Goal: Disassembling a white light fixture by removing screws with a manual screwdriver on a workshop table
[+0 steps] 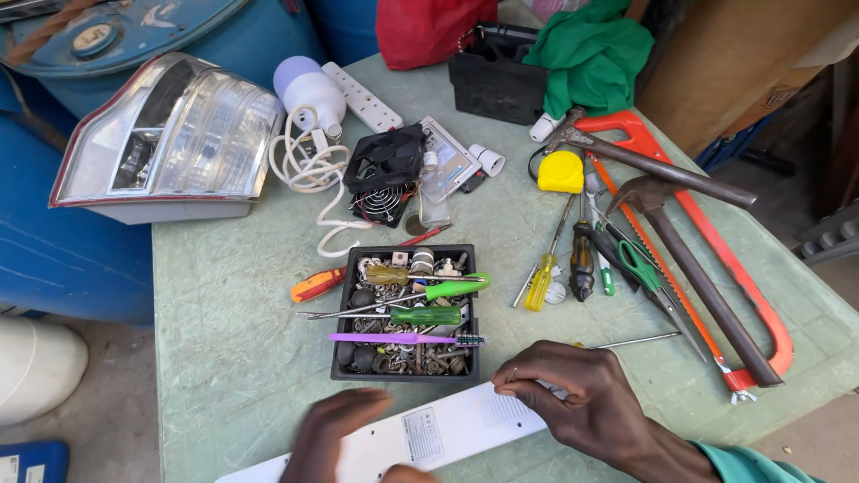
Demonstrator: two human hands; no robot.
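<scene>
Hands on long white plastic casing (420, 434) at worktop (224, 322) near edge: right hand (582, 402) pinched its upper edge, left hand (335, 438) blurred, grip unclear. Casing looked closed; tray screwdrivers (429, 315) untouched.

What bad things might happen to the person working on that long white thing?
The long white casing hangs partly over the table edge, with the left hand and right hand on it; it may slip off if let go. The black tray of screws and screwdrivers sits just behind the casing, so a nudge might spill it. The hacksaw lies close to the right hand; a careless reach might scratch skin.
</scene>
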